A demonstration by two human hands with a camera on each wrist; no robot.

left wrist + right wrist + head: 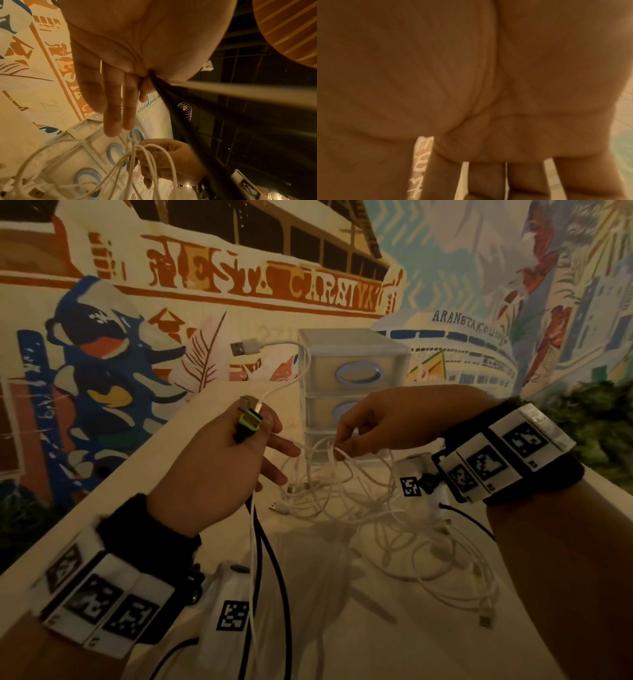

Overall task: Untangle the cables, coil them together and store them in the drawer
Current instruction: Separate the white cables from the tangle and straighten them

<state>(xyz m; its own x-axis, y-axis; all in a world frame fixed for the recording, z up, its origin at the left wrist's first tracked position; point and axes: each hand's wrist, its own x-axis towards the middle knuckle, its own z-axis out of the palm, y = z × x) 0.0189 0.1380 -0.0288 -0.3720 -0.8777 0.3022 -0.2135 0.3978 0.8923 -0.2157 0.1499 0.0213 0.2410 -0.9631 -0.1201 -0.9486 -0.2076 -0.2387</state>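
A: What has your left hand (219,463) got?

B: Your thumb and forefinger are closed on a bunch of plugs (249,415) – one with a green rim – while your other fingers (112,108) stretch out straight. A white lead (287,378) arcs up from that grip to a USB plug (244,348) hanging in the air, and a black cable (274,556) drops from the hand beside a white one.

A: And your right hand (394,419)?

B: Its fingertips are pinched on several white loops, lifted just in front of the drawer unit (356,371). The right wrist view shows only palm.

A: Where's the rest?

B: The tangle of white cables (387,518) sprawls on the pale table (102,518) under your right wrist, one plug lying near the right edge. All the drawers you can see look closed
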